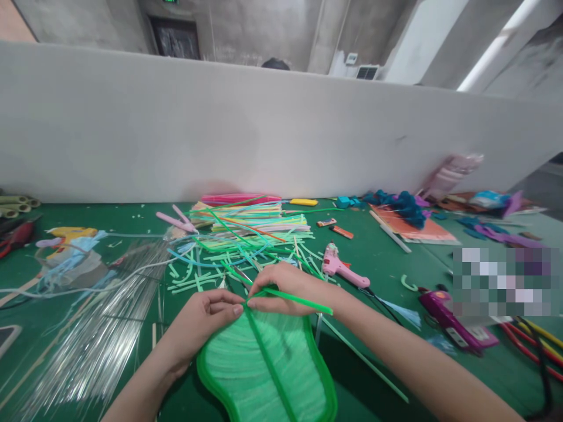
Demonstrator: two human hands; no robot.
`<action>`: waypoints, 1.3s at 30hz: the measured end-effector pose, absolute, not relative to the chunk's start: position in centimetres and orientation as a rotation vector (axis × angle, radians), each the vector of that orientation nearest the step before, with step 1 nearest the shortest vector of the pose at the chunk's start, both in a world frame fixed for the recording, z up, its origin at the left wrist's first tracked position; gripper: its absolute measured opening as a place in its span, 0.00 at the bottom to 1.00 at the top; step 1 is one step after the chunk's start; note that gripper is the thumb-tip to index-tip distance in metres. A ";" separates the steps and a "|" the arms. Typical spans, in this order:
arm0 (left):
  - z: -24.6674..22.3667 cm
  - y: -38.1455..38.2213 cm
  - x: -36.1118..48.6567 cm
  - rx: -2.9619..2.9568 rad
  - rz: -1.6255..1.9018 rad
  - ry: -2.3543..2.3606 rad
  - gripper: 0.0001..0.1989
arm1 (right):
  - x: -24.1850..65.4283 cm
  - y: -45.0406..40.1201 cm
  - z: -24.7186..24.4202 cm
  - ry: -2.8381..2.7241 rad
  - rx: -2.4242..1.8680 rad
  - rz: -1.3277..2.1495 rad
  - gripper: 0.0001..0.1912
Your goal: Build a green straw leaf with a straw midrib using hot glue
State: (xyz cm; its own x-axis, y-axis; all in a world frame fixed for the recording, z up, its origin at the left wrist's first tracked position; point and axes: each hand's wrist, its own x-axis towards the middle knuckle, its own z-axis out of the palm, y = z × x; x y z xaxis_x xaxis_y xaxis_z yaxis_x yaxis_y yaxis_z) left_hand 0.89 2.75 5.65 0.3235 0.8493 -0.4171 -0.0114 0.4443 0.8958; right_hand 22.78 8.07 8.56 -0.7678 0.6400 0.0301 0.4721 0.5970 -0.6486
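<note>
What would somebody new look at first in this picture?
Probably the big green leaf-like shape at the bottom middle, with the left hand and right hand at its top. Next, perhaps the pile of colourful strips beyond the hands, and the pink glue gun right of it on the green table.

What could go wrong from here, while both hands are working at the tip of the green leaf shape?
The free end of the green strip sticks out across the right hand, so it might catch and pull crooked.
The pink glue gun lies near the right forearm; if it is hot, which I cannot tell, a touch could burn.
The thin shiny strands lie beside the left forearm and could scatter if bumped.
</note>
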 end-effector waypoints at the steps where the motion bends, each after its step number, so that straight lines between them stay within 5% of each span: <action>1: 5.7 2.8 0.9 0.953 0.695 1.100 0.20 | 22.7 8.1 8.5 -2.566 -0.916 0.927 0.14; 13: 5.4 2.8 1.1 0.953 0.708 1.135 0.18 | 22.6 8.5 8.4 -2.530 -0.864 1.017 0.12; 21: 5.3 3.3 0.6 0.939 0.688 1.108 0.23 | 23.3 8.4 8.4 -2.428 -0.988 1.110 0.23; 39: 4.8 3.6 0.8 0.899 0.752 1.094 0.25 | 27.8 -2.2 3.4 -1.935 -1.360 0.633 0.26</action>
State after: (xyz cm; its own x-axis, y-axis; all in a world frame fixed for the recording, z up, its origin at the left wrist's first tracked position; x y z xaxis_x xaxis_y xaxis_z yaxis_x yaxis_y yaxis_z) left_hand 0.78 3.62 4.83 0.2922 0.8638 -0.4105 -0.0740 0.4484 0.8908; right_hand 27.84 -2.21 3.36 -0.2231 0.9419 0.2511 0.6113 0.3358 -0.7166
